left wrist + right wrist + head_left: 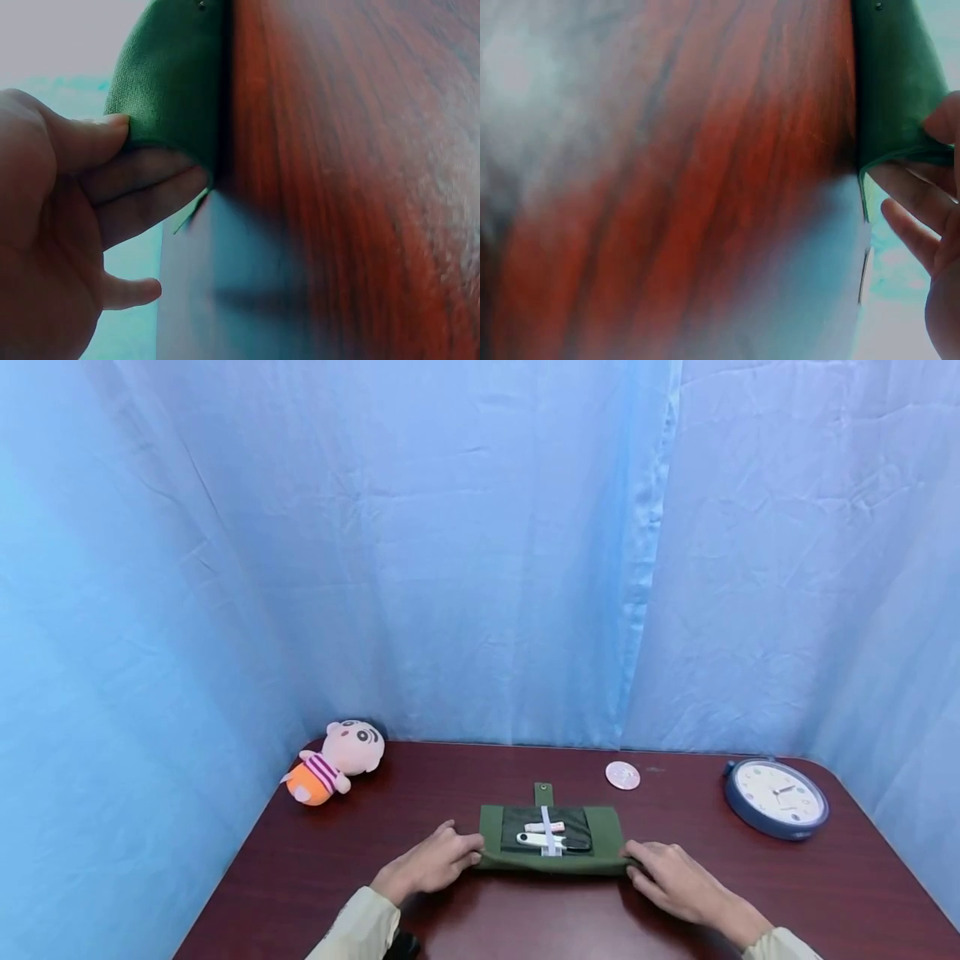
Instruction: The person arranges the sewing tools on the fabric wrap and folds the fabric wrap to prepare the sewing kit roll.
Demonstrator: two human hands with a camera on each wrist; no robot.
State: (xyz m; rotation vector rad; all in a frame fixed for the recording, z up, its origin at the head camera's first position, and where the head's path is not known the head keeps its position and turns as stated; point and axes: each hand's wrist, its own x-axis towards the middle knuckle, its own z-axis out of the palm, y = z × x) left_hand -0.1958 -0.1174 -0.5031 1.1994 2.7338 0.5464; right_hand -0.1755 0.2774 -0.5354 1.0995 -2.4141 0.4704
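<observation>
A green fabric roll-up pouch (491, 828) lies on the table with its near edge folded over. My left hand (442, 860) pinches its near left corner. In the left wrist view, the thumb (101, 139) presses on top of the green fabric (172, 75) while fingers reach inside the fold. At the near right corner, my right hand (678, 881) pinches the pouch the same way, its fingers (922, 195) under the fabric in the right wrist view. On the pouch's dark panel, a white elastic strap (547, 820) crosses a white-and-black tool (536, 840) and a small white-and-red item (534, 827).
A snap tab (543, 793) extends from the pouch's far side. A plush doll (337, 764) lies at the back left of the dark red wooden table (450, 768). Behind the pouch is a pale round disc (622, 775); a blue-rimmed clock (780, 793) lies at the right. Blue curtains surround the table.
</observation>
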